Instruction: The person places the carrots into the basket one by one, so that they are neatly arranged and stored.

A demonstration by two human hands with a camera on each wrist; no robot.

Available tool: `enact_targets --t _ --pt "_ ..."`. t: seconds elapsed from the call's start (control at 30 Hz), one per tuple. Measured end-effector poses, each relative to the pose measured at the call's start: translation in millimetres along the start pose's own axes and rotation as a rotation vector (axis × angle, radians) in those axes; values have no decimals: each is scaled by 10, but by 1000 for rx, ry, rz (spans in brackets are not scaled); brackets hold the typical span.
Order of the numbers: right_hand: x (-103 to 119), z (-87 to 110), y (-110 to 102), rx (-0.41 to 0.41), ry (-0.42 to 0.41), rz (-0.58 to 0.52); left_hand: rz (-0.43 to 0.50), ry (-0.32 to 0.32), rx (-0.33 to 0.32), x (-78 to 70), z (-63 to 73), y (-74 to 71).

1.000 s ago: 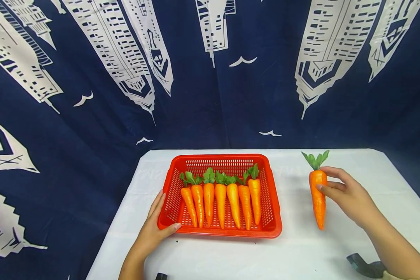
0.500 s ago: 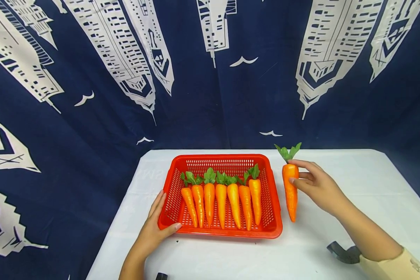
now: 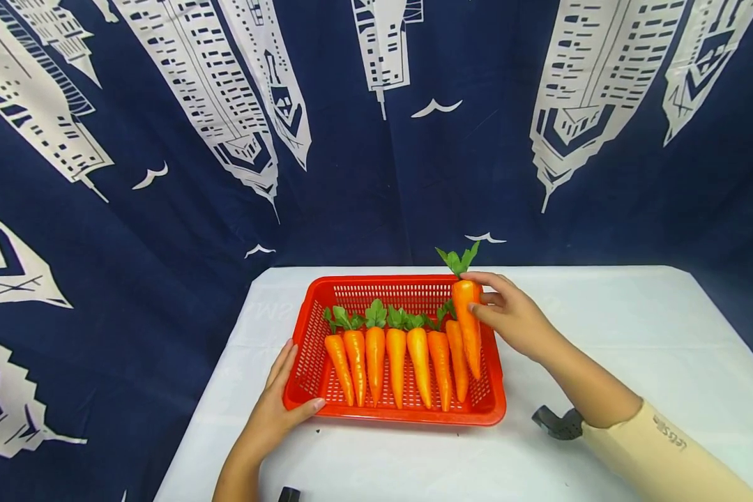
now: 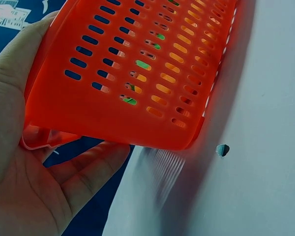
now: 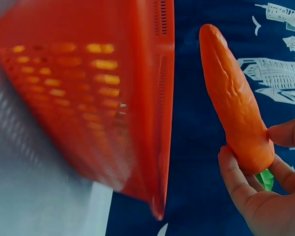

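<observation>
My right hand (image 3: 508,314) pinches an orange carrot (image 3: 466,307) with green leaves near its top, thumb on one side and fingers on the other. This carrot is over the right part of a red plastic basket (image 3: 408,418), tip downward, partly covering the rightmost carrot (image 3: 456,355) of a row inside. Its tip points past the basket's rim in the right wrist view, where the carrot (image 5: 236,103) is apart from the basket wall. At the near left corner, my left hand (image 3: 276,411) holds the basket, thumb over the front rim and fingers along the left side.
Several carrots (image 3: 375,362) lie side by side in the basket, leaves toward the back. A white cloth (image 3: 414,467) covers the table. Behind hangs a navy curtain (image 3: 351,230) with white buildings. A dark wrist device (image 3: 558,423) is by the right forearm.
My right hand has carried the carrot leftward from the right side of the table to over the basket's right end. The left hand and the basket have stayed in place.
</observation>
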State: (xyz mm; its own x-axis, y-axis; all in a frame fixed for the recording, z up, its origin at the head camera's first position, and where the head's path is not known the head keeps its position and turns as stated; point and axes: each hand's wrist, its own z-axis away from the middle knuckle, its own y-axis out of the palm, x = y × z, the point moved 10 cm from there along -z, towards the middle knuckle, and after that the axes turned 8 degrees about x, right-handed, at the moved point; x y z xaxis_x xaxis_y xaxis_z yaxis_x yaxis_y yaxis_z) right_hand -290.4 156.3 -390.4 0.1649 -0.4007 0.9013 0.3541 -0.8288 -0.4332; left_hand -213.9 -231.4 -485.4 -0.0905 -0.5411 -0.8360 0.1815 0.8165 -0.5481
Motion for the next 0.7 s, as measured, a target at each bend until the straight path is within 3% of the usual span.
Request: enact_targets --t 0.27,0.7 --pt "153 -254 144 13 -56 -98 -6 -17 2 17 4 4" --pt "263 -584 466 15 -74 -91 -9 -18 -1 25 6 6"
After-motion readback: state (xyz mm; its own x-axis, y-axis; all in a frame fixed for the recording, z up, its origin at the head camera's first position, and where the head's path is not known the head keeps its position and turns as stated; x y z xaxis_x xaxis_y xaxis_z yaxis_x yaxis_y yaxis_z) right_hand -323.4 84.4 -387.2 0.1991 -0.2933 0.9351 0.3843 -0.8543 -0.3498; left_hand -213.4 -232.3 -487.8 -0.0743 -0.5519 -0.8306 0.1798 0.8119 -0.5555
